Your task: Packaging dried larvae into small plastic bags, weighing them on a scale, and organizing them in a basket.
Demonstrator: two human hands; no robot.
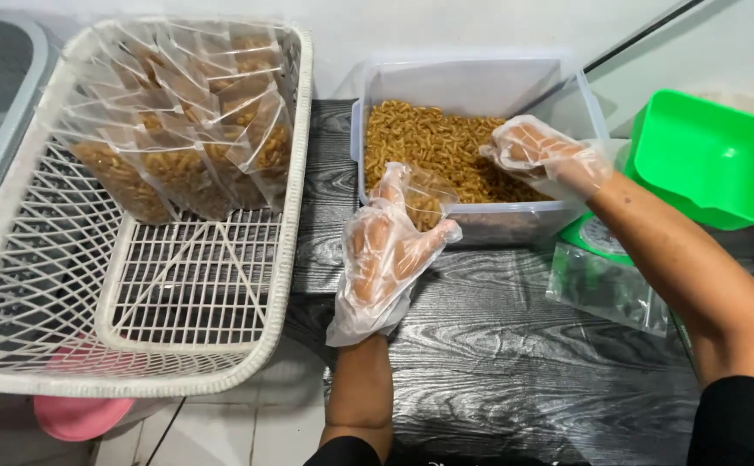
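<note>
My left hand (385,255), in a loose clear plastic glove, holds a small clear bag (427,197) partly filled with golden-brown spiral snacks against the front rim of a clear plastic tub (472,86). The tub holds a heap of the same spiral snacks (433,142). My right hand (542,155), also gloved, reaches into the tub from the right, fingers curled over the snacks.
A white wire-mesh basket (295,173) at left holds several filled clear bags (187,129) along its far side. A green plastic scoop tray (709,155) rests on a green scale at right, with empty clear bags (610,289) below it. The dark wood-grain table (515,354) carries everything; a pink basin (79,416) sits underneath.
</note>
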